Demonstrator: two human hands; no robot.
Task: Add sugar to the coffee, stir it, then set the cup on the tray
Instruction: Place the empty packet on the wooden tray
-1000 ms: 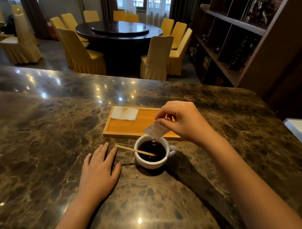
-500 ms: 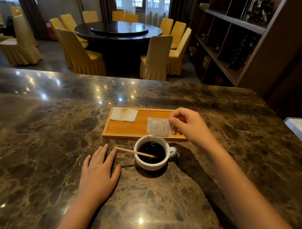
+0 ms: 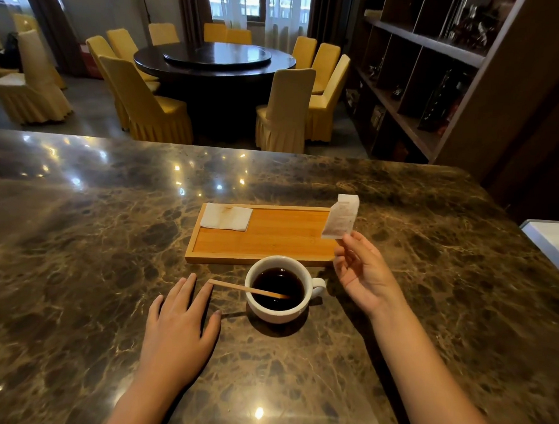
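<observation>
Marble, dark brown and polished, forms the countertop [image 3: 79, 268] on which all task items rest. At left, the left hand [image 3: 179, 329] lies palm down and flat on the stone, fingers spread and holding nothing. Its index fingertip sits just beside the free end of the wooden stir stick [image 3: 248, 289]. The stick's long axis runs left to right, rising from the counter side over the rim, with its far end dipped in the coffee. The left hand is therefore the nearer hand to the stick, judged from this layout.

At centre, the white coffee cup [image 3: 278, 310] stands upright on the countertop, just in front of the near edge of the wooden tray [image 3: 264, 240] and not yet on it. The cup handle points right. A folded white napkin [image 3: 226, 217] occupies the tray's far left corner; the rest of the tray floor is bare.

At right, the right hand [image 3: 361, 271] hovers palm up, beyond the cup handle. Its fingertips pinch the lower edge of a torn sugar packet [image 3: 340, 216], held upright over the tray's right end. Whether the packet is empty cannot be determined. Stirring appears to be the next step.
</observation>
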